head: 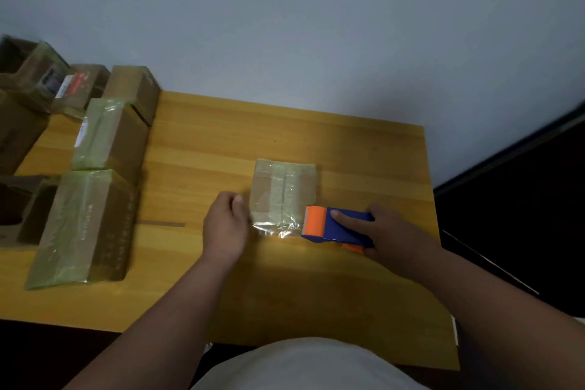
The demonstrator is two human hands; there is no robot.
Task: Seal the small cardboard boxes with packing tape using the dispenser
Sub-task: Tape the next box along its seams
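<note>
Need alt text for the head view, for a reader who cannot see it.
A person's right hand grips a blue and orange tape dispenser at the near edge of a tape-covered small box on a wooden table; the left hand is at its left side. Taped boxes stand left.

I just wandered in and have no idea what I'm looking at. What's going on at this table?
A person is taping up small cardboard boxes. The right hand grips a blue and orange tape dispenser at the near edge of the box in the middle, with clear tape hanging loose off that edge. The left hand is at the box's left side. More boxes wrapped in tape sit at the left of the wooden table.
</note>
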